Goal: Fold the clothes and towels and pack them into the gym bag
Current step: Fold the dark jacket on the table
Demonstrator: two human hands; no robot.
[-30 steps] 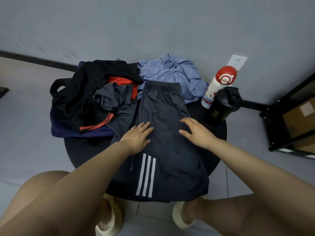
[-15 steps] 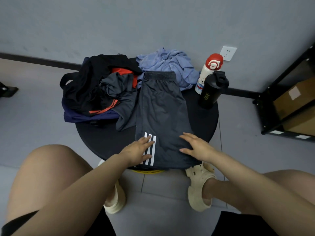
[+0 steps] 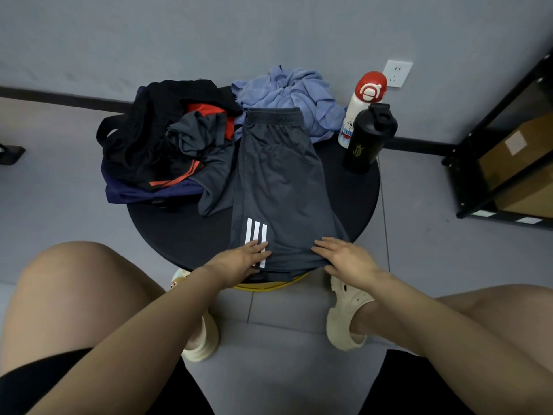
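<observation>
- Two hands are lying flat on the shorts (image 3: 278,187): my left hand (image 3: 239,259) is covering the foot of the white stripes (image 3: 256,235), and my right hand (image 3: 347,256) is resting on the hem corner beside it.
- Both are lying with fingers straight and spread, pressing the cloth, gripping nothing.
- Since a second ago they are sliding toward me from the middle of the shorts down to the hem, and half a second ago they were already near it, so I am reading this as the end of a smoothing stroke.
- The shorts are lying lengthwise on the round table (image 3: 353,193), folded in half leg over leg, waistband at the far end and hem hanging just over the near edge.
- I am judging the cloth flat enough now, so the next fold would be hem up to waistband, which calls for pinching both hem corners.
- The hem is slipping close to the edge of the table, so a careless pull could drag the shorts off.
- Left of the shorts, a heap of dark clothes (image 3: 191,151) is sitting unfolded, touching them, on what I am taking for the navy bag (image 3: 143,193).
- Beyond the waistband a blue towel (image 3: 287,100) is waiting crumpled.
- Right of the shorts, apart from them, a black bottle (image 3: 368,139) and a white bottle (image 3: 363,100) are standing together.
- Most of the task is remaining: nothing I can see is packed yet.
</observation>
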